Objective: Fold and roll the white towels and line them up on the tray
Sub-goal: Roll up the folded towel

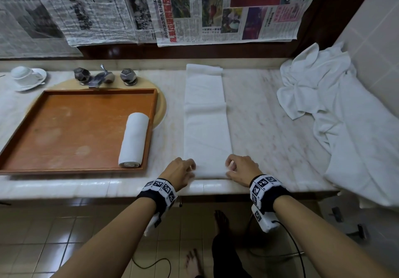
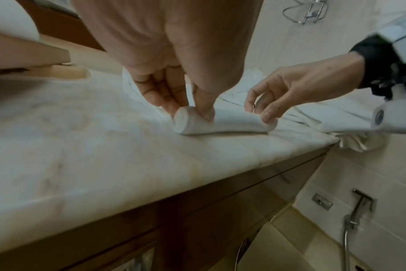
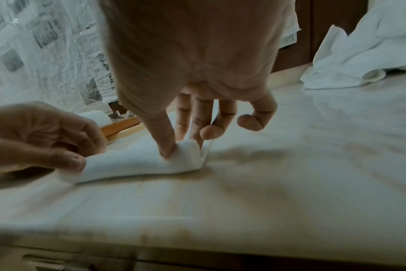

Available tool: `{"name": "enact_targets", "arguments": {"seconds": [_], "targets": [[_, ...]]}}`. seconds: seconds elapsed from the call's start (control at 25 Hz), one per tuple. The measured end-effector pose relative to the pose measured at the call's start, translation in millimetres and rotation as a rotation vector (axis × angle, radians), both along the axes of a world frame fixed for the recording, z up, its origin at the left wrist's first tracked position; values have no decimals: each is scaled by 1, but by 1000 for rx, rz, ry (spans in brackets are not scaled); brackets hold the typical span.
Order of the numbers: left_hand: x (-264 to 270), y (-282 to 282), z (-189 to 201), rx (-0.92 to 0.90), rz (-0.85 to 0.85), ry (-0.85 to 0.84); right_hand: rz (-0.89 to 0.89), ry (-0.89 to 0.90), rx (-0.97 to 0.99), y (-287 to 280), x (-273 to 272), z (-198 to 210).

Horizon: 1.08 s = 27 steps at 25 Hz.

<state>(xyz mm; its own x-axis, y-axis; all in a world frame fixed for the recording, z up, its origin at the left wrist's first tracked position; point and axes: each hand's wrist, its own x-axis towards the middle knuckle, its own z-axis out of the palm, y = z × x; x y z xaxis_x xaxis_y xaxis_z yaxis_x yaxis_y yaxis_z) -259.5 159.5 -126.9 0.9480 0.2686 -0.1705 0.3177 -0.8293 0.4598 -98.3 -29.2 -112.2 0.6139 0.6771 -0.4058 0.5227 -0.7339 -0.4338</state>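
The folded towel (image 1: 207,124) is showing plain white, with a fine woven texture visible in the right wrist view. The rolled towel (image 1: 133,140) is showing the same white against the orange-brown tray (image 1: 64,130), whose floor is bearing pale worn patches. The counter (image 1: 259,115) is appearing cream-white with faint pinkish-tan veining. The loose towel heap (image 1: 319,87) is looking white. The wristbands (image 1: 160,191) are showing black fabric with black-and-white square marker patterns. The newspapers (image 1: 133,7) are showing grey print at the left and red, purple and green colour pages at the right. The cup and saucer (image 1: 28,78) are looking white, and the floor tiles (image 1: 64,234) beige.
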Motion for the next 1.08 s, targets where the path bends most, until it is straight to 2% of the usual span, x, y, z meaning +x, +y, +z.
{"name": "enact_targets", "arguments": {"seconds": [0.12,0.28,0.48,0.68,0.8,1.0,1.08], "targets": [[6,2,1,-16,64,29,-26,-20,-6,5,1,1],[15,-1,2,44,112,33,11,-205,40,9,-6,-10],[19,-17,0,145,70,46,189,-325,151,13,-25,-30],[14,-24,-4,201,42,77,254,-329,141,14,-33,-22],[20,-22,-2,280,5,107,308,-400,159,13,-24,-21],[24,-12,12,433,-145,194,419,-395,-67,10,-14,-6],[23,-6,16,406,-188,218,399,-293,-105,10,-10,0]]}}
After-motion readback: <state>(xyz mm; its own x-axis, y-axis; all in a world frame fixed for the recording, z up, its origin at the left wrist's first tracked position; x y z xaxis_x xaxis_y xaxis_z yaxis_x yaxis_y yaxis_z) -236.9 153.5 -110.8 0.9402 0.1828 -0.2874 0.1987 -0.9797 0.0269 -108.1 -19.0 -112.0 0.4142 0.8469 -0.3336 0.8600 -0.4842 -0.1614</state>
